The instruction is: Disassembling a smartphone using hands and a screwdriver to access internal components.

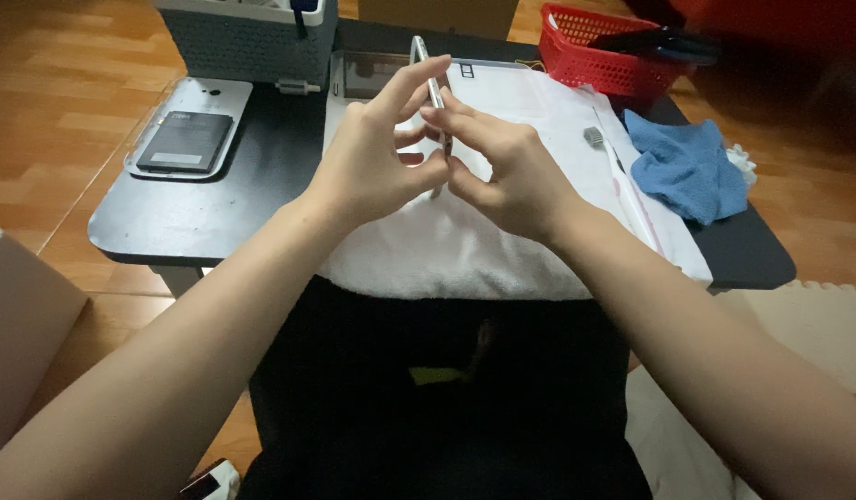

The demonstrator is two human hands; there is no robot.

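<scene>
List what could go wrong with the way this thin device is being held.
The thin device is pinched edge-on between both hands, left hand and right hand, by the fingertips only; it might slip and drop. It could land on the white towel or, worse, the hard black table. Squeezing or prying might flex its slim body.

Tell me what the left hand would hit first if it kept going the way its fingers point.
The left hand points up and away; past the thin phone it pinches, probably the grey perforated box, though depth is unclear.
</scene>
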